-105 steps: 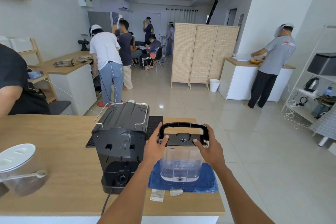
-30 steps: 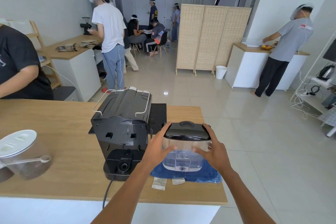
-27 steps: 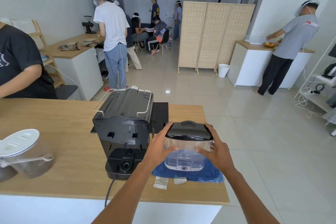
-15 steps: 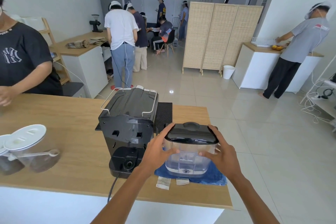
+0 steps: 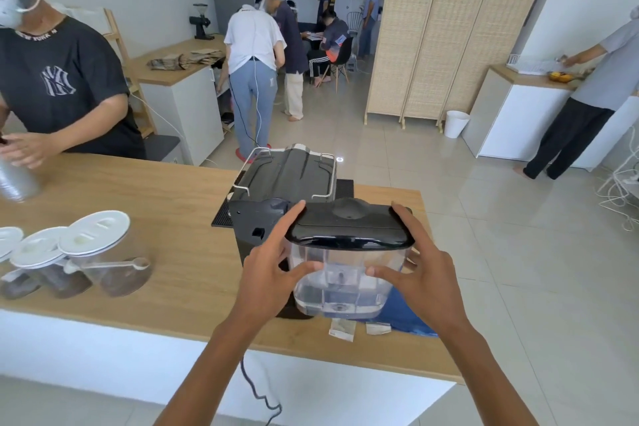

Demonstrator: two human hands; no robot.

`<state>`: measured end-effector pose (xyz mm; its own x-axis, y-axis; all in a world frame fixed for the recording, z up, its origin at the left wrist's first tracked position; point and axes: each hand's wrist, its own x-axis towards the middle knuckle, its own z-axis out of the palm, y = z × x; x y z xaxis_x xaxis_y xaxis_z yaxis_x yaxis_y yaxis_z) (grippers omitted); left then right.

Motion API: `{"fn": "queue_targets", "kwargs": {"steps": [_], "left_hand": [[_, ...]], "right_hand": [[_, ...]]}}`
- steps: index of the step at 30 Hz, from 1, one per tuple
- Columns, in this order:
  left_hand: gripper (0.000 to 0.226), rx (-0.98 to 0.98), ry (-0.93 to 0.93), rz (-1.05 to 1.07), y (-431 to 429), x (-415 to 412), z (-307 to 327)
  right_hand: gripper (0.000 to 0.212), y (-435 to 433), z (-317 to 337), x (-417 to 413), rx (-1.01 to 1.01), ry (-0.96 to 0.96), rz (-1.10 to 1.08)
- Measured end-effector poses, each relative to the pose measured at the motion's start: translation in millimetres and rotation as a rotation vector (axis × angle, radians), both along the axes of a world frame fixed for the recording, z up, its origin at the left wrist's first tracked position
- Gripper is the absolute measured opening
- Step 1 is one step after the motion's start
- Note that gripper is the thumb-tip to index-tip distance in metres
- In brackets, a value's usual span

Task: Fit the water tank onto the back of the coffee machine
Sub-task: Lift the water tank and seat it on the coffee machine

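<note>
The clear water tank (image 5: 340,282) with its black lid is lifted off the counter and held just behind the black coffee machine (image 5: 287,180), whose back faces me. My left hand (image 5: 273,273) grips the tank's left side, fingers over the lid edge. My right hand (image 5: 420,270) grips its right side. The tank covers most of the machine's rear recess and base, so I cannot tell whether they touch.
A blue cloth (image 5: 404,318) and paper tags lie on the wooden counter (image 5: 166,218) under the tank. Several lidded jars (image 5: 100,252) stand at the left. A person in a black shirt (image 5: 65,86) works across the counter. The machine's cord (image 5: 256,387) hangs off the front edge.
Both hands lifted the tank off the blue cloth and carried it left toward the machine's back. The handle was folded down earlier. My view shifted right and closer.
</note>
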<state>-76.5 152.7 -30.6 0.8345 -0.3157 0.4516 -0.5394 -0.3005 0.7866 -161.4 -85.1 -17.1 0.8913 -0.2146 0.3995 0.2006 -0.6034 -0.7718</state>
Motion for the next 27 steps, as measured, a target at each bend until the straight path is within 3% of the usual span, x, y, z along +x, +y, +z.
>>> {"fn": "queue_targets", "kwargs": {"steps": [11,27], "left_hand": [[0.096,-0.077,0.027,0.037,70.1,38.3,-6.7],[0.091,-0.104,0.060,0.034,88.3,84.0,-29.1]], "right_hand": [[0.102,77.1,-2.3,41.8,0.043,0.006,-0.044],[0.104,118.8,-41.7,80.6,-0.003,0.013,-0.204]]}}
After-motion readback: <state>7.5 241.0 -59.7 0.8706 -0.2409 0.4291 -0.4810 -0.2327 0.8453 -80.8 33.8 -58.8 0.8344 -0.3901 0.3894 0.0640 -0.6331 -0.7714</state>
